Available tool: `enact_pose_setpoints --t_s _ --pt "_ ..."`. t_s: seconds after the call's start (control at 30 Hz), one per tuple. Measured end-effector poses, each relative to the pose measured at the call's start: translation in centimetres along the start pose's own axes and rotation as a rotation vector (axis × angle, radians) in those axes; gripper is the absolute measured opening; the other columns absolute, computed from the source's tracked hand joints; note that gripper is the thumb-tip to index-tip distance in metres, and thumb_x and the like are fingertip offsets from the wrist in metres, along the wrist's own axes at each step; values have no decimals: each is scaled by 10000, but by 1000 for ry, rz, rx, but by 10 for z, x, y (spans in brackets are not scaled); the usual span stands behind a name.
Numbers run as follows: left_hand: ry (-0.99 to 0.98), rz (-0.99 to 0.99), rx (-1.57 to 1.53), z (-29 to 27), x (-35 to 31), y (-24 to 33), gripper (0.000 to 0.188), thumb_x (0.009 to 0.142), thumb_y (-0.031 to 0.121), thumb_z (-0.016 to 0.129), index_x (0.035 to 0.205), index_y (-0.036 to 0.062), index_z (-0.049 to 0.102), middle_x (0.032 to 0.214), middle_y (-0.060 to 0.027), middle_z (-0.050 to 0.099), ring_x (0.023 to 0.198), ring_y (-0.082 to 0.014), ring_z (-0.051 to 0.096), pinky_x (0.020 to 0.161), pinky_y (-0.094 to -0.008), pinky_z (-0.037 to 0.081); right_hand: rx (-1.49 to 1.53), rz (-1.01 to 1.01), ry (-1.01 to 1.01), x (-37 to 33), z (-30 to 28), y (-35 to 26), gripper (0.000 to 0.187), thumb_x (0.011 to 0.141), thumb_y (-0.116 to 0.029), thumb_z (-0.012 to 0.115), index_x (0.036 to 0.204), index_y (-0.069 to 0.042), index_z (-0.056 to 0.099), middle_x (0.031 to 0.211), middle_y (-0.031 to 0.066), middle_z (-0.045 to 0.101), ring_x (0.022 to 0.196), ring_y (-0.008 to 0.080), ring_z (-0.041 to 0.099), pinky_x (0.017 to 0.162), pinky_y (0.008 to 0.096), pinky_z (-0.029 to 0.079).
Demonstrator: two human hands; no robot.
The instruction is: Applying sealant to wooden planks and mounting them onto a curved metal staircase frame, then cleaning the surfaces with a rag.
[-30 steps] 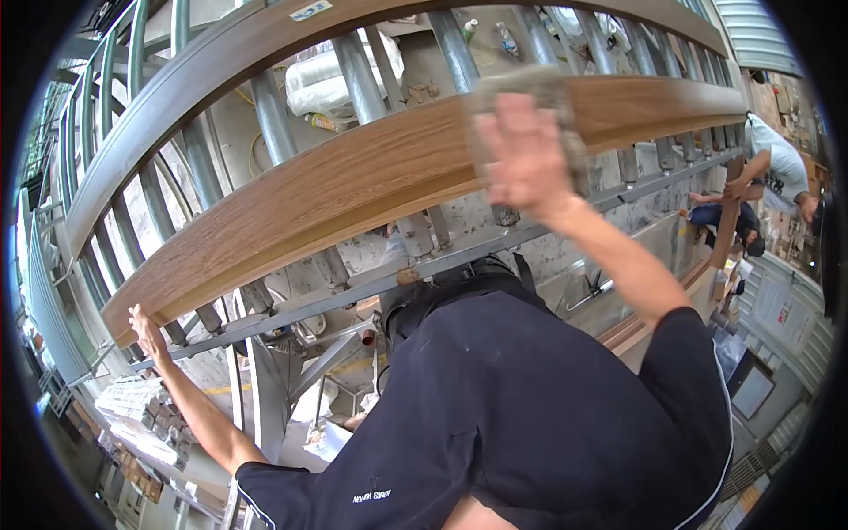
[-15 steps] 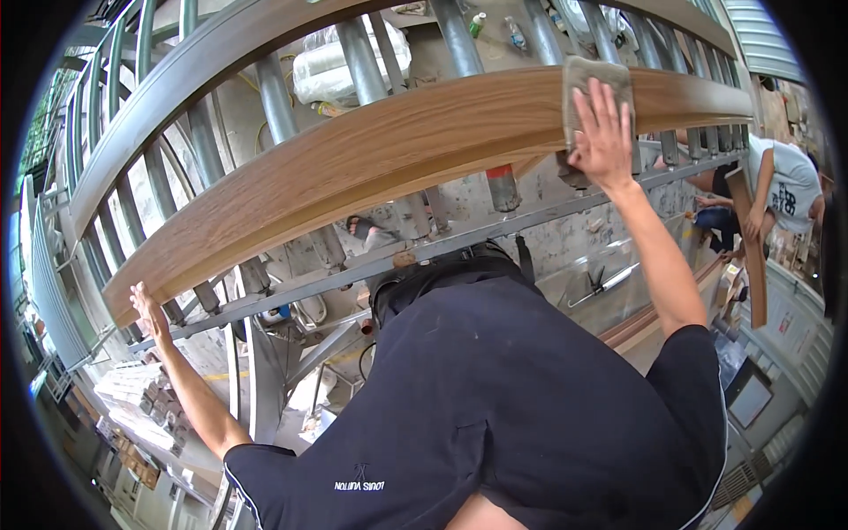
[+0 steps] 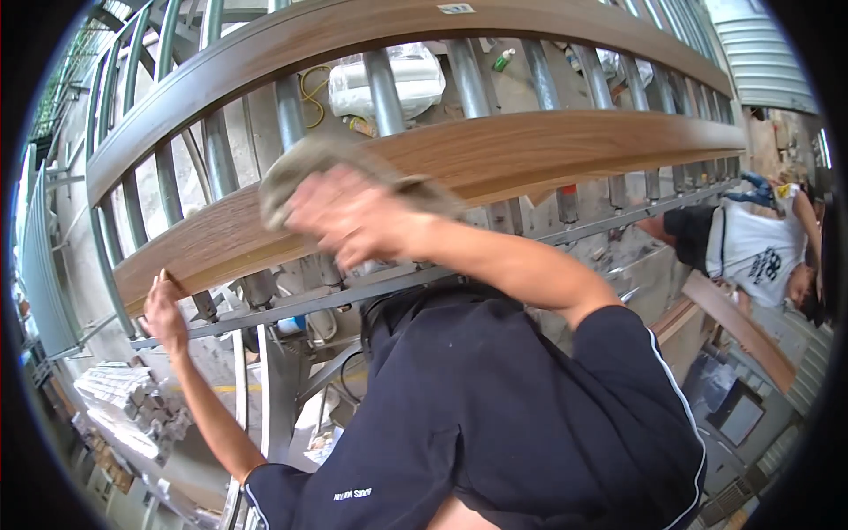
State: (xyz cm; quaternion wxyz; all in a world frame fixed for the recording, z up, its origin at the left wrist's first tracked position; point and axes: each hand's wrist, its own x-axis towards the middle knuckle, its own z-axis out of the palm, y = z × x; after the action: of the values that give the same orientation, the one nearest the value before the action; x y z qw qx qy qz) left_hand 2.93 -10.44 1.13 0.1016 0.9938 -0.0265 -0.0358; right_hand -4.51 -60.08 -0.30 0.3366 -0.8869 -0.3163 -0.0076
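Note:
A long board with brown wood grain [image 3: 530, 146] lies across metal rollers in front of me. My left hand [image 3: 166, 315] is at its left end, fingers together and pinching the near edge. Over the left half of the board, my right hand [image 3: 358, 216] holds a grey-brown cloth [image 3: 309, 168]. Motion smears both hand and cloth. The cloth hides part of the board's face, and its exact contact with the wood is unclear.
A second brown board [image 3: 265, 53] lies farther off on the rollers [image 3: 382, 93]. A metal rail [image 3: 609, 216] runs along the near side. Beyond are a plastic-wrapped bundle [image 3: 389, 84] and a green bottle [image 3: 503, 60]. At right, another person [image 3: 751, 243] is beside a wooden plank [image 3: 742, 331].
My right hand has swept the cloth left along the board from its right part. My left hand stays by the left end, fingers now closer together. The other person has shifted, their plank now tilted.

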Motion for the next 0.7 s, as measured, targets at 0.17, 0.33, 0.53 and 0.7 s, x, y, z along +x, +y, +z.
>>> enact_pose_setpoints --t_s 0.17,0.33,0.53,0.7 --pt "144 -272 -129 -34 6 -214 619 1061 472 347 1412 -3 530 1521 -203 466 1410 -333 439 1160 -396 319 -667 679 198 -170 -125 113 377 915 -214 549 1249 -75 654 1453 115 556 1405 326 421 1150 492 339" --pt "182 -442 -430 13 24 -182 734 1044 540 344 1511 -24 393 1549 -209 432 1446 -329 393 1173 -388 283 -764 567 105 -135 -103 87 583 931 -338 553 1466 -111 519 1573 96 435 1487 300 331 1204 485 245" --pt "158 -505 -358 -10 4 -195 746 1050 565 330 1516 -14 391 1555 -206 423 1451 -338 382 1177 -393 281 -558 203 66 22 -14 18 536 941 -368 569 1416 -119 577 1562 67 455 1490 254 339 1247 491 170" --pt "208 -413 -72 11 4 -191 794 1041 606 319 1542 -10 336 1592 -222 348 1484 -365 312 1198 -411 252 -468 660 194 -148 -150 109 353 871 -216 602 1198 -108 677 1321 87 629 1290 272 526 1078 471 388"
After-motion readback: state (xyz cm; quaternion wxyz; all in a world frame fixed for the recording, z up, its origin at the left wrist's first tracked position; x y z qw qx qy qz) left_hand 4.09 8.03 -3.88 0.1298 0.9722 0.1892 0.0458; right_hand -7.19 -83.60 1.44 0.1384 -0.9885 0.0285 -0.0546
